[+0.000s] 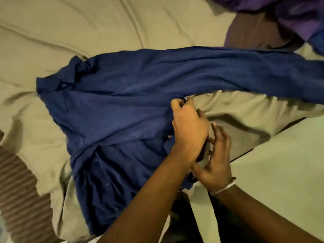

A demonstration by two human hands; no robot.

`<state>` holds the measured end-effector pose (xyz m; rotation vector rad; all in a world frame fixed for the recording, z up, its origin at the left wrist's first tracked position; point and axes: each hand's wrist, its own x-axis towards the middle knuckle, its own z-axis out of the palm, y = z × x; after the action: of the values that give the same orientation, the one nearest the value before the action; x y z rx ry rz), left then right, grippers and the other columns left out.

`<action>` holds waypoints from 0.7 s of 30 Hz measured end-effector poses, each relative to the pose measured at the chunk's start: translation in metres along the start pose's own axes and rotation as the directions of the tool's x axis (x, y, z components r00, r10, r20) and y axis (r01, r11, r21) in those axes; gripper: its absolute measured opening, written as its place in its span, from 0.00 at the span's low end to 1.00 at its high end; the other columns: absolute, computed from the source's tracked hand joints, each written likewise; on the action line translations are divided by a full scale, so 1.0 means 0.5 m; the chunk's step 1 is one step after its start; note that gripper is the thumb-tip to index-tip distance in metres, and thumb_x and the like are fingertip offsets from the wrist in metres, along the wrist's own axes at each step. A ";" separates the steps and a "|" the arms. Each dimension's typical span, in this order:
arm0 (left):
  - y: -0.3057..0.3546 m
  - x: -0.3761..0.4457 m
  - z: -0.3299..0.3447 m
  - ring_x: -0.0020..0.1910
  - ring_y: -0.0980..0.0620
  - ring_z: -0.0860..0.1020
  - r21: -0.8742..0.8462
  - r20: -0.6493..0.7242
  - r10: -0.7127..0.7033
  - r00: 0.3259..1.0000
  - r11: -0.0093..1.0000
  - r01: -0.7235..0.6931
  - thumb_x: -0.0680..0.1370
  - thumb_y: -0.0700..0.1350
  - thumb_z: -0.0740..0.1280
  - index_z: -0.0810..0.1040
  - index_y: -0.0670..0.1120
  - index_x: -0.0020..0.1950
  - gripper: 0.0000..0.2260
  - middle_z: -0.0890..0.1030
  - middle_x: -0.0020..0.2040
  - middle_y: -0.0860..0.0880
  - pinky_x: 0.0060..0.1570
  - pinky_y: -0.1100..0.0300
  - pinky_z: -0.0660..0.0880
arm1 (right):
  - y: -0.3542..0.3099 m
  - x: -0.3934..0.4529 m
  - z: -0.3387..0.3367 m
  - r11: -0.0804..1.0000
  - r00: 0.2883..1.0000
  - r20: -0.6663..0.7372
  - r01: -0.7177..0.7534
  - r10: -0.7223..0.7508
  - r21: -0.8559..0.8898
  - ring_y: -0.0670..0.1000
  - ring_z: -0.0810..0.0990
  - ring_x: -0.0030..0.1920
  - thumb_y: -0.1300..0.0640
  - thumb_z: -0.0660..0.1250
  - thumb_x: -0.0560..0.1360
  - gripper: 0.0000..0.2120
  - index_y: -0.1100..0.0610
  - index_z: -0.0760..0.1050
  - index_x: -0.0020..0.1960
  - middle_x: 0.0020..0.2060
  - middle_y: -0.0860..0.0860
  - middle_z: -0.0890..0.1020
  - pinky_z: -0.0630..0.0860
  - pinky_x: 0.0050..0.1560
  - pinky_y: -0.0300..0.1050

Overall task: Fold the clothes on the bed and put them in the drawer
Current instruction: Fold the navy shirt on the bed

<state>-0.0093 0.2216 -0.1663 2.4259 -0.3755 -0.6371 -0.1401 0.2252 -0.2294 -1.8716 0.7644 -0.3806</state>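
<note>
Navy button-up shirt [122,106] lies spread on the bed, collar toward upper left, button placket running down toward the lower edge of view. One long sleeve stretches off to the right across the sheet, its far end reaching the right edge of frame. Body of shirt rumpled, lower front panel folded over itself near the buttons.

Left hand [188,127] crosses over the right, resting on the shirt's right-side edge where sleeve meets body; fingers curled, gripping a bunch of the fabric at the fingertips. Right hand [214,158] sits just below and partly under the left wrist, fingers spread and loosely bent, tips near the shirt hem; cannot tell if it touches cloth. Thin bracelet [223,187] on the right wrist.

Tan sheet [87,28] underneath, heavily creased. Purple clothing [289,16] heaped at upper right, apart from the shirt body. Striped brown fabric [15,181] at lower left edge
</note>
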 end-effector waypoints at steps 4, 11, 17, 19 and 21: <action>0.016 0.069 0.038 0.34 0.49 0.69 -0.216 0.172 -0.150 0.974 0.959 0.185 0.70 0.39 0.66 0.65 0.45 0.31 0.12 0.68 0.38 0.43 0.38 0.63 0.72 | 0.011 0.043 -0.006 0.995 0.976 -0.197 -0.097 0.091 -0.024 0.44 0.72 0.63 0.39 0.72 0.67 0.43 0.64 0.64 0.71 0.65 0.59 0.68 0.74 0.59 0.35; -0.020 0.131 0.040 0.62 0.55 0.74 -0.565 0.673 -0.096 0.733 0.572 0.594 0.77 0.24 0.52 0.68 0.43 0.75 0.28 0.69 0.74 0.47 0.53 0.63 0.74 | 0.066 0.052 -0.027 0.945 0.977 -0.173 0.066 -0.127 -0.320 0.65 0.72 0.63 0.44 0.74 0.71 0.34 0.57 0.69 0.71 0.66 0.65 0.67 0.74 0.61 0.58; -0.054 0.171 0.011 0.74 0.52 0.67 -0.549 0.767 0.049 0.640 0.568 0.613 0.78 0.23 0.53 0.69 0.46 0.73 0.29 0.70 0.74 0.45 0.57 0.62 0.77 | 0.114 0.020 0.010 0.843 0.969 0.116 0.247 -0.218 -0.477 0.64 0.76 0.59 0.47 0.69 0.73 0.24 0.50 0.76 0.68 0.64 0.64 0.73 0.79 0.52 0.55; -0.053 0.174 0.016 0.73 0.52 0.69 -0.551 0.774 0.076 0.628 0.569 0.610 0.78 0.23 0.53 0.69 0.46 0.73 0.28 0.70 0.74 0.47 0.58 0.63 0.76 | 0.114 0.027 0.011 0.929 0.983 -0.019 0.166 -0.182 -0.330 0.60 0.79 0.57 0.56 0.64 0.72 0.18 0.56 0.80 0.60 0.60 0.60 0.78 0.80 0.52 0.50; -0.057 0.178 0.017 0.71 0.53 0.71 -0.517 0.777 0.071 0.626 0.640 0.569 0.78 0.23 0.54 0.69 0.46 0.73 0.28 0.71 0.73 0.50 0.56 0.65 0.76 | 0.111 0.033 -0.010 0.998 0.981 -0.194 -0.004 0.016 0.063 0.53 0.80 0.53 0.61 0.60 0.70 0.16 0.56 0.80 0.54 0.53 0.49 0.81 0.77 0.56 0.43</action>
<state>0.0650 0.2043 -0.2214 1.3171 -0.0002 -1.6024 -0.1489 0.1962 -0.2788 -1.7891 0.8822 -0.5807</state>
